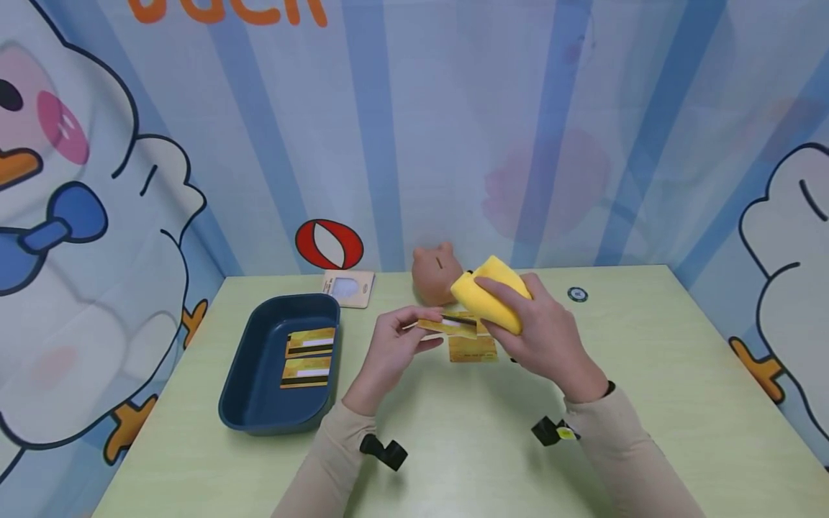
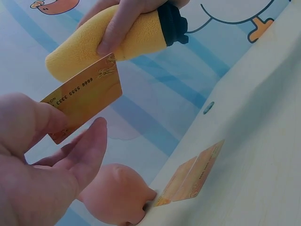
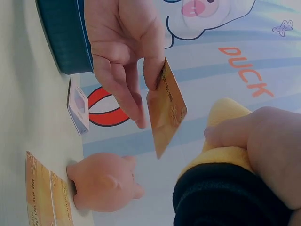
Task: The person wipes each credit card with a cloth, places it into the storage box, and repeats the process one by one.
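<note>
My left hand point(image 1: 391, 349) pinches a gold bank card point(image 2: 89, 96) by one end between thumb and fingers, above the table. In the head view its dark-striped back faces up; the left wrist view shows the numbered front. My right hand point(image 1: 544, 338) grips a fuzzy yellow roll point(image 1: 495, 291) with a black end point(image 2: 174, 26). The roll is beside the card and overlaps it in the left wrist view. Below the hands, two more gold bank cards point(image 1: 473, 350) lie side by side on the table, partly hidden in the head view by the held card.
A dark blue basin point(image 1: 278, 423) stands on the left with two gold cards point(image 1: 306, 373) inside. Behind the hands sits a pink piggy bank point(image 1: 434, 275). A light card-shaped holder point(image 1: 350, 288) lies at the back edge, and a small round chip point(image 1: 578, 294) at the back right.
</note>
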Motion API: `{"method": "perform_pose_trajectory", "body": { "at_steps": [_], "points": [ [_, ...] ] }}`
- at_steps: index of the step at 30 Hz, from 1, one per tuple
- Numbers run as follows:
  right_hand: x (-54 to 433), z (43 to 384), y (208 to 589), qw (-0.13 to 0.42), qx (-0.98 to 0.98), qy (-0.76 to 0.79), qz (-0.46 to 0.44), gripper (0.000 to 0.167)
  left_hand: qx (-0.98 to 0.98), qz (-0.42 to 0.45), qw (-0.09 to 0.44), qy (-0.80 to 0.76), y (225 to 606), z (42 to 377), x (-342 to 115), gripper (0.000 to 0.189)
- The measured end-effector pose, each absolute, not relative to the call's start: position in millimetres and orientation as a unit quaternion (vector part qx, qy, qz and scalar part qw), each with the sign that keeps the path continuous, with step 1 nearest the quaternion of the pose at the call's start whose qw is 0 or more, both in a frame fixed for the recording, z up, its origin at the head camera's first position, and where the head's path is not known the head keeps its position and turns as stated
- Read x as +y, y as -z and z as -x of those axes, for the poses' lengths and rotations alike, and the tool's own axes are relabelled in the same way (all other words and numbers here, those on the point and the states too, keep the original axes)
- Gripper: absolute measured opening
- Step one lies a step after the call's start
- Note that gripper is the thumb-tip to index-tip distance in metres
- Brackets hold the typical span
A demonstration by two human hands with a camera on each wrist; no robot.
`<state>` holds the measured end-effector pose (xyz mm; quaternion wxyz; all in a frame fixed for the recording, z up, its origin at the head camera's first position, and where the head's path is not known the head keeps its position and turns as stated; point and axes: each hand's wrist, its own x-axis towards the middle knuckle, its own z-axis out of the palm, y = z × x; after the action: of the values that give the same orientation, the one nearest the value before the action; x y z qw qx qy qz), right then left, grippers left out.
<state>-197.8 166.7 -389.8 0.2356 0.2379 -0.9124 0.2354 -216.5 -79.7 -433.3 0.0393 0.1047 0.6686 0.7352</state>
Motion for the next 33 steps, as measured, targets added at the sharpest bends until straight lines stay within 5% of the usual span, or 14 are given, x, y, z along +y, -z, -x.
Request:
{"method": "perform_pose_trajectory", "body": {
  "at_steps": [33],
  "points": [
    [152.1,194.6,396.8,0.226,-0.907,-0.222,-0.276,0.063,0.684,-0.147,0.079,-0.710,432.9,214.4,-83.2,0.065]
  ]
}}
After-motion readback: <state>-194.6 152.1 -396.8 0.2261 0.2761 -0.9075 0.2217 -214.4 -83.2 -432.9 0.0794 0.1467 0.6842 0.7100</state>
